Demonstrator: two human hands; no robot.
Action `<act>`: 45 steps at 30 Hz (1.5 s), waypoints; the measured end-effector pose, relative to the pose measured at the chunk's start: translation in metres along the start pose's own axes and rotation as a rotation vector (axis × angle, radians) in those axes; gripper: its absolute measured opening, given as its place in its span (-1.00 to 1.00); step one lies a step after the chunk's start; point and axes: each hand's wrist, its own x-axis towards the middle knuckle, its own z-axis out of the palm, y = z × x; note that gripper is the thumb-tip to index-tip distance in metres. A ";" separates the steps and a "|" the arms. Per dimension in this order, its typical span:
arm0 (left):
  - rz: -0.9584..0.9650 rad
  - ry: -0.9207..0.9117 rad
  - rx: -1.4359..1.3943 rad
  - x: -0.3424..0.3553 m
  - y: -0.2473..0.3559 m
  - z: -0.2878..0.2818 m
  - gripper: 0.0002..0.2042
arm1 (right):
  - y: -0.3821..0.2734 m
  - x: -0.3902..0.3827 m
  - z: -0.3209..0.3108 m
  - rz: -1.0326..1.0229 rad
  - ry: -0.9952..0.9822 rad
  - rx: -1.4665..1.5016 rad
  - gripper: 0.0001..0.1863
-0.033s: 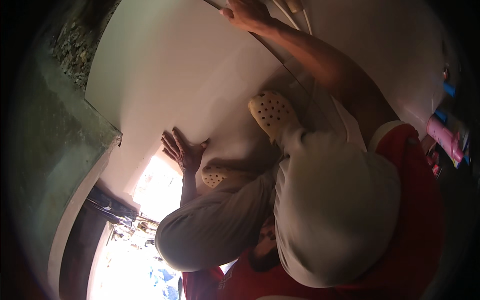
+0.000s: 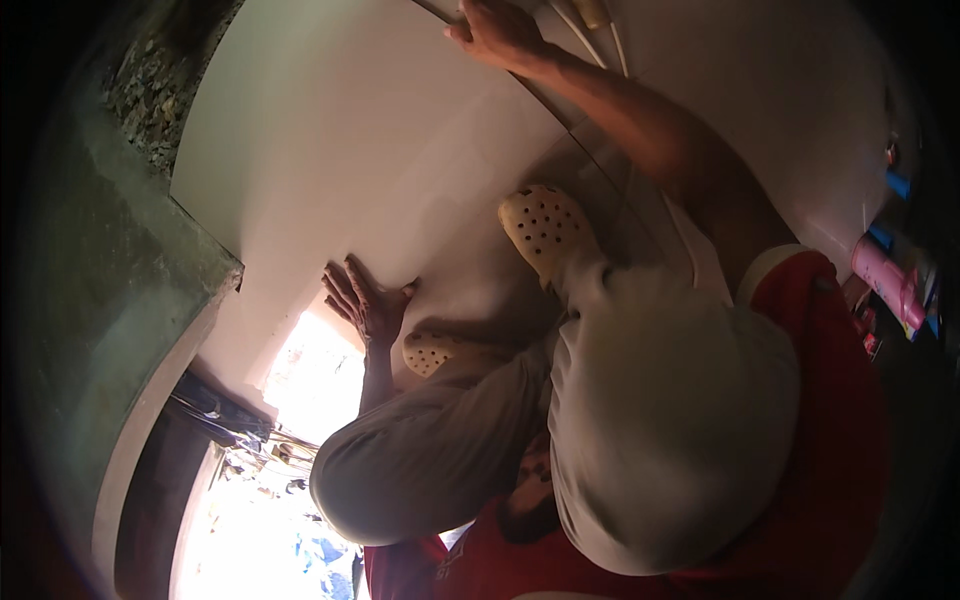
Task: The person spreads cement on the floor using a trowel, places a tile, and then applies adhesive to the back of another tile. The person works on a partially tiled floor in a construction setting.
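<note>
My left hand (image 2: pixel 372 305) lies flat on a large pale slab (image 2: pixel 320 150), fingers spread and nothing in them. At the top of the view, my right hand (image 2: pixel 500 38) is at the dark gap (image 2: pixel 545 100) between this slab and a second pale slab (image 2: pixel 760 90). Its fingers look curled together, and what they hold, if anything, is hidden. My legs are folded in light trousers, with a cream perforated clog (image 2: pixel 545 225) on the slab close to the gap. The other clog (image 2: pixel 428 353) rests beside my left hand.
Beside my right hand lies a tan handle-like piece (image 2: pixel 592 12) with pale cord-like strips (image 2: pixel 618 50). A pink cylindrical container (image 2: pixel 888 285) stands among clutter at right. On the left are a greenish-grey ledge (image 2: pixel 120 270), rubble (image 2: pixel 155 90) and dark cables (image 2: pixel 225 412).
</note>
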 end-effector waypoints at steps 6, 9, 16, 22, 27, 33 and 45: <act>-0.029 -0.036 0.004 0.007 0.004 0.000 0.44 | 0.005 -0.006 0.040 0.134 0.009 -0.031 -0.59; -0.029 -0.025 0.003 0.008 0.005 0.001 0.43 | 0.010 -0.006 0.034 0.181 -0.107 -0.044 -0.60; 0.043 0.097 -0.035 0.009 0.003 0.004 0.38 | -0.012 -0.012 0.003 0.093 -0.153 -0.076 -0.61; -0.064 -0.006 -0.048 0.008 0.010 -0.008 0.39 | -0.127 0.036 -0.031 -0.455 0.307 -0.072 -0.23; -0.037 0.020 -0.123 0.010 0.012 -0.010 0.38 | -0.152 0.057 0.005 -0.516 0.272 -0.019 -0.15; -0.013 0.041 -0.140 0.011 0.004 -0.011 0.37 | -0.103 0.023 0.073 -0.421 -0.137 -0.180 -0.14; -0.025 0.013 -0.145 0.009 -0.001 -0.007 0.28 | -0.163 0.120 0.063 -0.610 0.166 -0.154 -0.18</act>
